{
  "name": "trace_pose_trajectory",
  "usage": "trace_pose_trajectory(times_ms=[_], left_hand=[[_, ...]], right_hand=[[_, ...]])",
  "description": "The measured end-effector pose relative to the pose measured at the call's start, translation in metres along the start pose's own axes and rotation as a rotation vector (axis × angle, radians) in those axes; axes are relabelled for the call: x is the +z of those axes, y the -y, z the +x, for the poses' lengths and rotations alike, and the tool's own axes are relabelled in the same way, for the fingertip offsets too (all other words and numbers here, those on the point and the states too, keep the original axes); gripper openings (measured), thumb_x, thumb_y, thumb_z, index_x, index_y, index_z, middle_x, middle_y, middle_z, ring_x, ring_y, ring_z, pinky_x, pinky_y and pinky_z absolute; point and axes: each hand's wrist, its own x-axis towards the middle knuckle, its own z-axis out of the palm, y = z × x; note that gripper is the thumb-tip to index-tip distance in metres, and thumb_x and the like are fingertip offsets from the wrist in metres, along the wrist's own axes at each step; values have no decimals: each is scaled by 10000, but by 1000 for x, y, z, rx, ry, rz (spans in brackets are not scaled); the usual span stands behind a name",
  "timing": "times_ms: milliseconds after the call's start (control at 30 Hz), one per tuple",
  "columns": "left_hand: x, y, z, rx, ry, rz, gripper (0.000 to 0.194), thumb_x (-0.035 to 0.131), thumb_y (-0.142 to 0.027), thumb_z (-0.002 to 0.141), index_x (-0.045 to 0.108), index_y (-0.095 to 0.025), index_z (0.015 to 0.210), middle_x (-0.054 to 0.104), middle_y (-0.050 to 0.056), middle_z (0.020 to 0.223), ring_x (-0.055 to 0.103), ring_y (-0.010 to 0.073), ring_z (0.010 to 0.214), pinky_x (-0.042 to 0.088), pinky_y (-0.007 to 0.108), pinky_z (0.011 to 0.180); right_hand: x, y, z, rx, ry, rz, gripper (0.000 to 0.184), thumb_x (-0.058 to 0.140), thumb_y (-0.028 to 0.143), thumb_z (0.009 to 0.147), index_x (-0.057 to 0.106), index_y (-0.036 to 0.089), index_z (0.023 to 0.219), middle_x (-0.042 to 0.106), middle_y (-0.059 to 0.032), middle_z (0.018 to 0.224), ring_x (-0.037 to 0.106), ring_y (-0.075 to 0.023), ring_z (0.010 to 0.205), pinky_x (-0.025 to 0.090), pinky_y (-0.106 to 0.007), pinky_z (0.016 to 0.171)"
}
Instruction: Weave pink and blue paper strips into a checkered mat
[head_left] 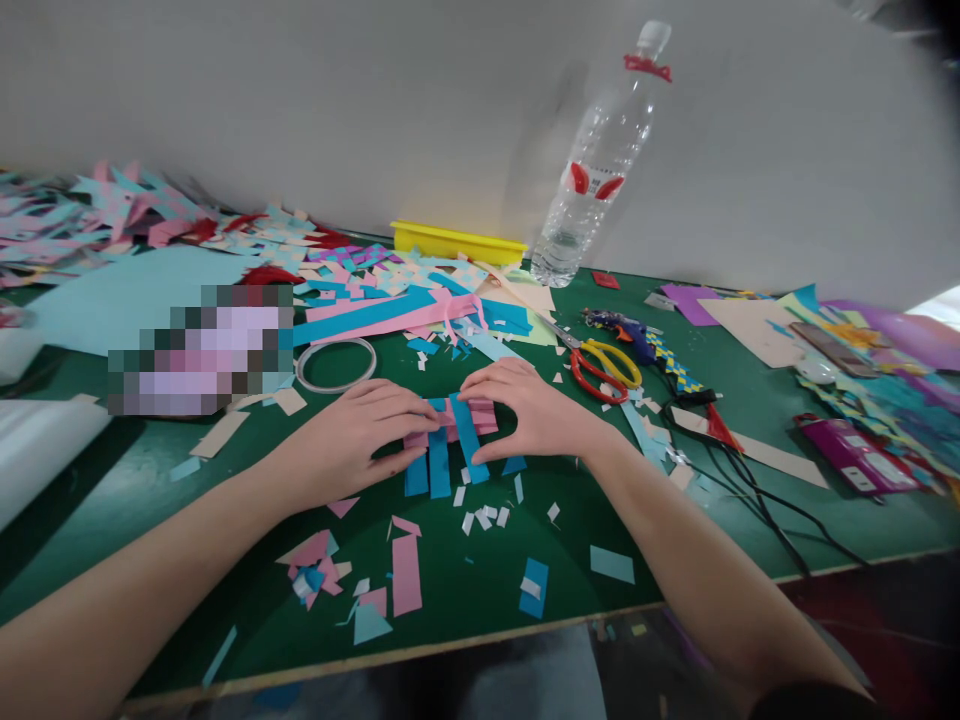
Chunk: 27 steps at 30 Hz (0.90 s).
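Note:
Pink and blue paper strips [439, 465] are woven together on the table between my two hands. My left hand [360, 435] is closed at the left end, thumb and fingertips pressing the pink and blue strips. From the right, my right hand [529, 410] grips a blue paper strip [468, 440] lying slantwise over the pink ones, fingertips at its upper end and thumb near its lower end. The blue strips' lower ends hang out toward me. Small white paper bits [486, 516] lie just below the weave.
Scissors [600, 368] with red and yellow handles and a blue glue gun [626, 330] lie right of centre. A clear bottle [592, 170] stands behind. A tape ring [336, 366], paper scraps [407, 575], a purple box [859, 455] and black cables [750, 490] surround the work.

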Motion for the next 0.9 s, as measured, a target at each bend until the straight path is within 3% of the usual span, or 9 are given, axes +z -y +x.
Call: trace_pose_trajectory(times_ms=[433, 733, 900], left_hand=[[2, 3, 0, 18, 83, -8, 286, 495, -353, 988, 683, -256, 1179, 685, 8, 1274, 614, 204, 1186, 384, 398, 1106], [4, 1, 1, -41, 69, -60, 277, 496, -370, 982, 717, -279, 1122, 704, -1, 1238, 619, 202, 1180, 402, 413, 1109], [3, 0, 1, -74, 105, -69, 289, 487, -385, 982, 716, -300, 1137, 708, -8, 1231, 609, 200, 1208, 349, 433, 1153]], right_hand=[[8, -4, 3, 21, 72, 11, 597, 711, 608, 760, 628, 217, 1204, 597, -93, 1333, 482, -286, 1266, 300, -462, 1089], [14, -5, 7, 27, 3, 10, 408, 636, 534, 869, 655, 209, 1115, 651, -77, 1239, 549, -246, 1177, 303, -439, 1074], [17, -11, 10, 51, -25, 92, 326, 624, 487, 895, 684, 218, 1069, 674, -64, 1200, 574, -230, 1143, 336, -429, 1041]])
